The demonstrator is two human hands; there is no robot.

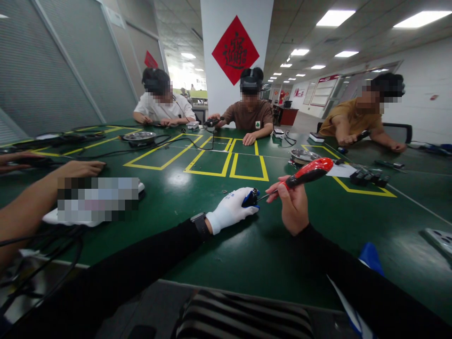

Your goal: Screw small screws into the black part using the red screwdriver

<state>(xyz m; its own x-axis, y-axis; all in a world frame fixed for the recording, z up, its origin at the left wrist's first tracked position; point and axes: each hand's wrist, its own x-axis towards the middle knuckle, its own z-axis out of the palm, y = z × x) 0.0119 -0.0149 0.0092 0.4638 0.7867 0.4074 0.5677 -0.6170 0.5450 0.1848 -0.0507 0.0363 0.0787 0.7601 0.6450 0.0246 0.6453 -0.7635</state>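
My left hand (233,210), in a white glove with blue fingertips, is closed around a small black part (251,198) with a metal piece on top, low over the green table (212,263). Bare, my right hand (294,207) grips a screwdriver (308,172) with a red and black handle. Its shaft slants down to the left toward the black part. Whether the tip touches the part I cannot make out. The fingers of the glove partly hide the black part.
Yellow tape rectangles (249,178) mark the table. Black parts (370,177) and a round metal dish (304,157) lie to the right; another dish (139,137) is farther left. A co-worker's arm (31,202) reaches in at left beside a white box (95,200). Several people sit around the table.
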